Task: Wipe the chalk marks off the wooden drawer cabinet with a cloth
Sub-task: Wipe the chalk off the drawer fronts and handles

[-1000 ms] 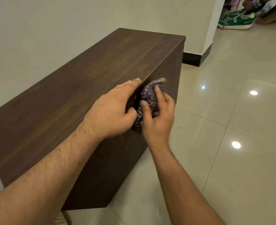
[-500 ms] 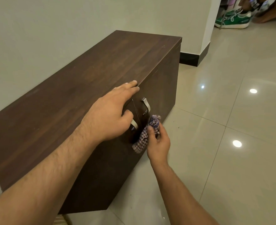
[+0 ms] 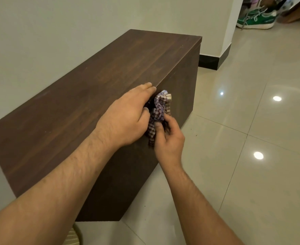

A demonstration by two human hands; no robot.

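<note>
The dark wooden cabinet (image 3: 92, 96) stands against the wall on a tiled floor (image 3: 251, 138). The left hand (image 3: 126, 119) rests on its top front edge, fingers straight and flat, thumb bent down the front. The right hand (image 3: 168, 140) grips a bunched checked cloth (image 3: 160, 105), fingers curled round it, against the upper front face. Cloth and hands hide the drawer handles, and the steep, shadowed front shows no detail. A green shoe (image 3: 255, 19) is cut off at the top edge.

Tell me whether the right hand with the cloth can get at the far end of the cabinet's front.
Probably yes. The right hand grips the cloth against the cabinet front; nothing blocks the stretch beyond it, and the left hand rests on the top edge.
</note>
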